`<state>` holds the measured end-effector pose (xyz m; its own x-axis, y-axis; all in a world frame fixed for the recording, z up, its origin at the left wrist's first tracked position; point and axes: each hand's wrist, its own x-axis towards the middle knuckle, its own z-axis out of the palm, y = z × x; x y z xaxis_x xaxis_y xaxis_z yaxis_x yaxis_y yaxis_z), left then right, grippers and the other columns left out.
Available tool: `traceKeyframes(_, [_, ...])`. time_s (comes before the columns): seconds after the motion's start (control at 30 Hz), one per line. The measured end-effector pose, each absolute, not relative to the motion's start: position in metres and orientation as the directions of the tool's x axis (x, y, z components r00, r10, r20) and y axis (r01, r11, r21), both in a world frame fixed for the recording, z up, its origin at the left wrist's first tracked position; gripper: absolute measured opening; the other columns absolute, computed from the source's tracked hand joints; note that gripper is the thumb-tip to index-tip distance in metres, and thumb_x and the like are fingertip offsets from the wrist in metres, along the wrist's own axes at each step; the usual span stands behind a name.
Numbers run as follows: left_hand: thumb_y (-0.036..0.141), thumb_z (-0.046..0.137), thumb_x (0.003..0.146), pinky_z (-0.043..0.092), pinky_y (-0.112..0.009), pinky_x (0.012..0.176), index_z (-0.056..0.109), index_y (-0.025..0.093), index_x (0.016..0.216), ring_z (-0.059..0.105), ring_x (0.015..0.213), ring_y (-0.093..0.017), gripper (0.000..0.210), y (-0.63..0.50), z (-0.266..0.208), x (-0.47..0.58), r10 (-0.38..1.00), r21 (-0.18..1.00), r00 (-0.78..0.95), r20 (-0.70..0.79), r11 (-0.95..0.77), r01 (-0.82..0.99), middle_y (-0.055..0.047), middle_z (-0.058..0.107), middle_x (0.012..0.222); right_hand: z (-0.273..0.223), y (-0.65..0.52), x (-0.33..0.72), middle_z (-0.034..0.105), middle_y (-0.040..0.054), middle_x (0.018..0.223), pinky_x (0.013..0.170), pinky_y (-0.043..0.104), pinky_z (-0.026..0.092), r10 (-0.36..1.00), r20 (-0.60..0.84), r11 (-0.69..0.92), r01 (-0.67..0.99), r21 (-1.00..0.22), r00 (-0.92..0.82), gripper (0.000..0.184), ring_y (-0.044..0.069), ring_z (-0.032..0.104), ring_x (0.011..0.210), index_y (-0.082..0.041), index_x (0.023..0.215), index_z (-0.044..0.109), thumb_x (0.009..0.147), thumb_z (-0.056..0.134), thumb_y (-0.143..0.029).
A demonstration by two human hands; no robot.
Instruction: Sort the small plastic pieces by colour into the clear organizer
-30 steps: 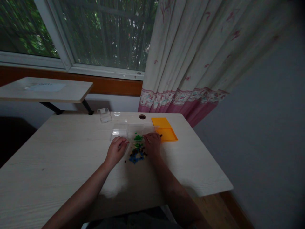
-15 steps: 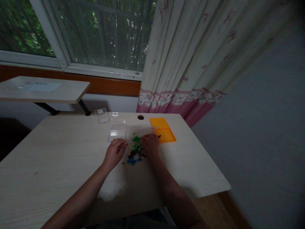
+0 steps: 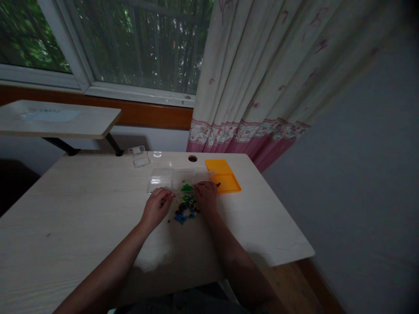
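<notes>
My left hand is closed at the left of a pile of small coloured pieces, with something small and dark between its curled fingers. On the other side of the pile, my right hand bends down with its fingertips together beside some green pieces. Whatever it pinches is too small to make out. The pile mixes green, black, yellow and blue bits. Behind my left hand stands a clear plastic box. An orange tray lies just right of my right hand, a few dark pieces in it.
A small open clear case lies at the table's back edge, near a raised shelf on black legs. A round cable hole is cut at the back. One dark piece lies apart from the pile. A curtain hangs behind.
The whole view has shifted slightly, with the table a little higher in the picture. Both hands keep nearly the same place by the pile.
</notes>
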<state>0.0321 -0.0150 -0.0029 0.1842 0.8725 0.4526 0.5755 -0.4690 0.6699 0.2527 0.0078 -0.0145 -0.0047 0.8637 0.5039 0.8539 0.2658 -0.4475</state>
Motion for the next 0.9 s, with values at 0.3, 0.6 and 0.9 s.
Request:
traceKeyframes(0.3, [0.029, 0.055, 0.092, 0.043, -0.034, 0.078, 0.070, 0.020, 0.090, 0.055, 0.082, -0.020, 0.018, -0.0120, -0.0050, 0.0289, 0.841, 0.557, 0.321, 0.436, -0.532, 0.638, -0.005, 0.063, 0.080, -0.0179, 0.0103, 0.2536, 0.068, 0.0052, 0.092, 0.092, 0.036, 0.042, 0.837, 0.547, 0.292, 0.837, -0.463, 0.010, 0.015, 0.020, 0.055, 0.095, -0.023, 0.091, 0.075, 0.089, 0.061, -0.028])
traceKeyframes(0.6, [0.029, 0.061, 0.088, 0.043, -0.038, 0.083, 0.070, 0.021, 0.098, 0.052, 0.090, -0.023, 0.016, -0.0170, -0.0046, 0.0320, 0.806, 0.424, 0.474, 0.354, -0.590, 0.687, -0.007, 0.061, 0.087, -0.0170, 0.0108, 0.2536, 0.068, 0.0058, 0.092, 0.091, 0.035, 0.042, 0.839, 0.544, 0.308, 0.830, -0.465, -0.007, 0.015, 0.020, 0.054, 0.095, -0.022, 0.092, 0.074, 0.089, 0.060, -0.025])
traceKeyframes(0.9, [0.024, 0.060, 0.087, 0.043, -0.037, 0.083, 0.069, 0.022, 0.098, 0.052, 0.090, -0.022, 0.015, -0.0172, -0.0084, 0.0342, 0.795, 0.418, 0.487, 0.361, -0.605, 0.677, -0.006, 0.060, 0.088, -0.0149, 0.0080, 0.2517, 0.069, 0.0057, 0.093, 0.095, 0.036, 0.040, 0.846, 0.532, 0.307, 0.821, -0.482, -0.004, 0.018, 0.020, 0.055, 0.097, -0.021, 0.093, 0.074, 0.091, 0.058, -0.029])
